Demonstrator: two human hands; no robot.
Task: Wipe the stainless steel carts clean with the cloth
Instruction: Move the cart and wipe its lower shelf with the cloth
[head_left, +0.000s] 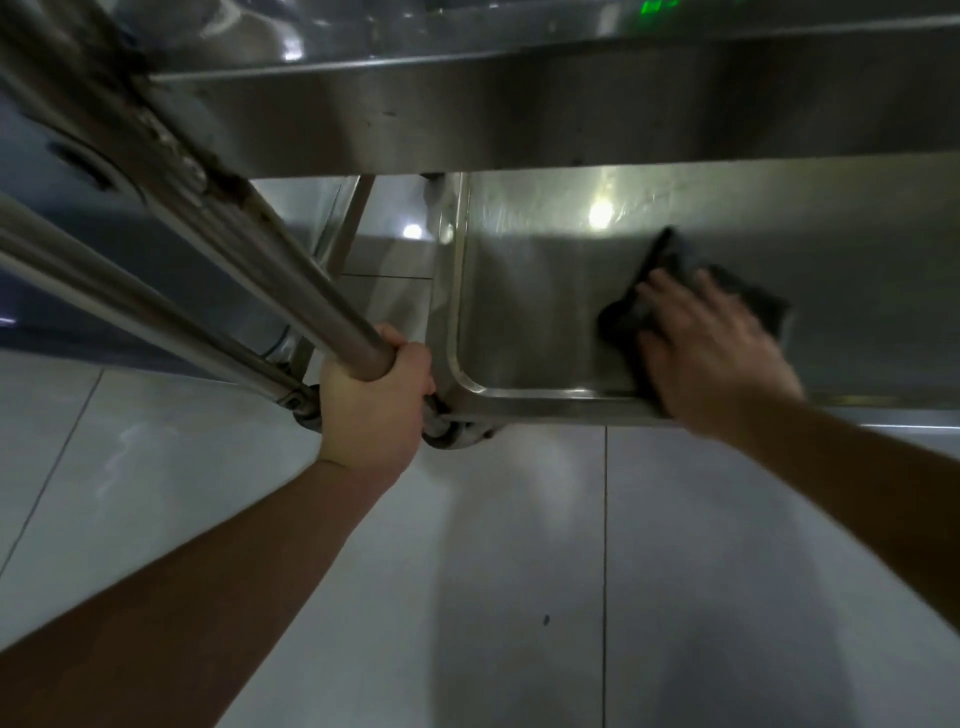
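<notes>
I look down at the stainless steel cart's bottom shelf, a shallow tray with a rounded near-left corner. A dark cloth lies flat on that shelf near its front rim. My right hand presses down on the cloth with fingers spread, blurred by motion. My left hand is wrapped around the lower end of the cart's upright leg tube at the near-left corner. The upper shelf's edge crosses the top of the view and hides the far part of the bottom shelf.
A second steel tube runs parallel, left of the gripped leg. A caster wheel sits under the shelf corner beside my left hand. Pale floor tiles fill the foreground. Another steel frame leg stands behind.
</notes>
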